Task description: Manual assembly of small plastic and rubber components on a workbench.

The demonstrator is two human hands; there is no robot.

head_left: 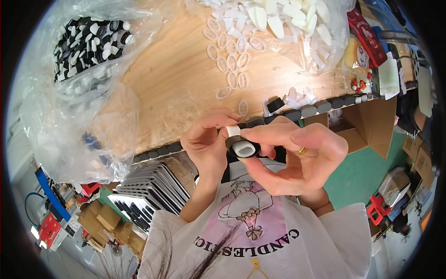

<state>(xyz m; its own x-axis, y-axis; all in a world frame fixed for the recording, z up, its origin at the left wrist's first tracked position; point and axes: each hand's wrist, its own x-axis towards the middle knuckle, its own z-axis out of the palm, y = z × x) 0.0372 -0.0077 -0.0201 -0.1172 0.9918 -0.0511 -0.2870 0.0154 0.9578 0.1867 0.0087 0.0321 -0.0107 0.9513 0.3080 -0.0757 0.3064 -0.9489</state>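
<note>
A small black cap (pixel 243 149), glossy at the rim and oval in outline, is held in the air just on the person's side of the surface (pixel 162 83), by the middle of its near edge. It is tilted so that its mouth shows; inside is a pale, whitish-grey lining around a hollow. A white tab (pixel 233 130) stands against its upper side.

Both hands are pinched narrow. The left hand (pixel 206 139) has its fingertips at the tab and the left of the cap; exactly where each fingertip presses is partly hidden. The right hand (pixel 297 158), wearing a gold band (pixel 302 150), grips the cap from the right with thumb and fingers, the rest curled.

Dark caps (pixel 308 110) stand in a row along the near edge. Just behind it, right of the hands, lie a loose cap (pixel 275 104) and some white pieces (pixel 293 99). Clear oval rings (pixel 232 63) are scattered from there across the middle. Toward the far left corner, a clear bag (pixel 69 139) holds black and white parts (pixel 90 44); cream ovals (pixel 274 21) are heaped by the far edge, right of the middle.
</note>
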